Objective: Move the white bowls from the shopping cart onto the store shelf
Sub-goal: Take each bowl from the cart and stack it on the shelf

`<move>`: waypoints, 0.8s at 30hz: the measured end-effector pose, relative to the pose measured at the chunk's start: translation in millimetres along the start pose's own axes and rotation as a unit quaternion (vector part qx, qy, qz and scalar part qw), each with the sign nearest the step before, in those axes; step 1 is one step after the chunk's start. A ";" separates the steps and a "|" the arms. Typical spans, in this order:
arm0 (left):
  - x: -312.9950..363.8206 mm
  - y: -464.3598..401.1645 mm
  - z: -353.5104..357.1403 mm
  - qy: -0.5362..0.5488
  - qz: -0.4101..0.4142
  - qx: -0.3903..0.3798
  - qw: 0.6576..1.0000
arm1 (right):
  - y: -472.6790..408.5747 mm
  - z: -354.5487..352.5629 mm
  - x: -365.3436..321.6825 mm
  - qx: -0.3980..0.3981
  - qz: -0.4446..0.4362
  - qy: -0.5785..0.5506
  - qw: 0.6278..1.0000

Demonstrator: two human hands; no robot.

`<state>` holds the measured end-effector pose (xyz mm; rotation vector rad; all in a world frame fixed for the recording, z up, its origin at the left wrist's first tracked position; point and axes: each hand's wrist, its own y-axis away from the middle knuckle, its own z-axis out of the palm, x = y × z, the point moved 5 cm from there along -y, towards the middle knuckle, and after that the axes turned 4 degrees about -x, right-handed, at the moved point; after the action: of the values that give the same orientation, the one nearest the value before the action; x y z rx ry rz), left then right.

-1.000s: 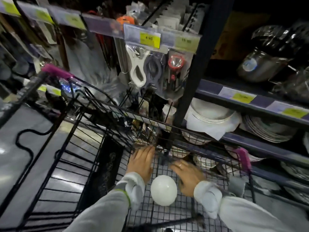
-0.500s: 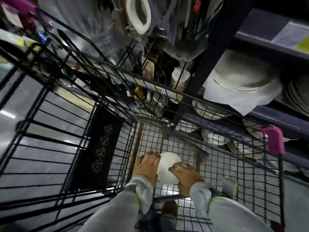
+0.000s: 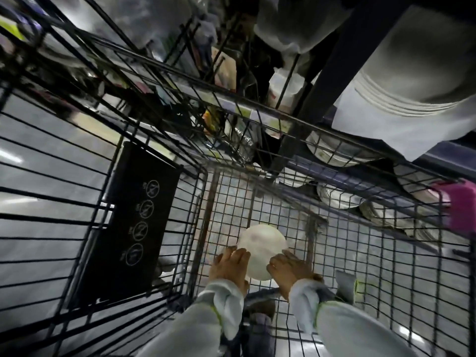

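Observation:
A white bowl (image 3: 260, 247) lies upside down on the wire floor of the shopping cart (image 3: 231, 202). My left hand (image 3: 228, 266) presses against its left side and my right hand (image 3: 288, 267) against its right side, fingers curled around the rim. The bowl rests low in the basket, near the front end of the cart. The store shelf (image 3: 438, 161) runs along the upper right, beyond the cart's side, with stacks of white plates (image 3: 412, 81) on it.
The cart's black wire walls rise around my hands; a black child-seat flap (image 3: 134, 228) with warning icons hangs at left. A pink corner bumper (image 3: 461, 204) marks the cart's right rim. A dark shelf upright (image 3: 334, 60) stands beyond. More dishes (image 3: 337, 199) sit on lower shelves.
My view tipped down into the cart. My hands went from lying flat past the bowl to closing on its two sides.

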<state>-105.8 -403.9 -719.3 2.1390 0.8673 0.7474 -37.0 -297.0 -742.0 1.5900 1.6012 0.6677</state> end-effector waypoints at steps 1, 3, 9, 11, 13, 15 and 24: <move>0.7 0.1 1.4 -0.001 0.004 -0.006 1.000 | 0.1 0.2 -0.9 -0.014 0.003 0.004 1.000; -0.6 -1.0 5.4 -0.002 0.002 -0.018 1.000 | -3.8 2.1 -4.6 -0.033 -0.004 0.000 0.999; -8.7 -4.0 10.3 0.022 -0.022 -0.022 0.999 | -7.5 -2.9 -10.1 -0.035 0.019 -0.039 0.998; -9.1 -5.0 8.0 0.020 -0.022 -0.026 0.999 | -6.5 -3.8 -11.3 -0.030 0.005 -0.037 0.999; -9.2 -4.6 3.8 0.020 -0.022 -0.025 0.999 | -5.6 -6.3 -11.8 -0.026 -0.007 -0.033 0.999; -7.6 -3.2 -0.1 0.020 -0.015 -0.023 0.999 | -3.1 -11.8 -11.3 -0.015 -0.007 -0.029 0.999; -1.0 3.2 -14.9 0.021 -0.014 -0.012 1.000 | 6.1 -38.9 -8.0 0.077 0.039 -0.112 0.990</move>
<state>-115.9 -400.6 -708.2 2.0922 0.9033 0.7873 -65.4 -298.5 -713.8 1.7790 1.4603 0.3967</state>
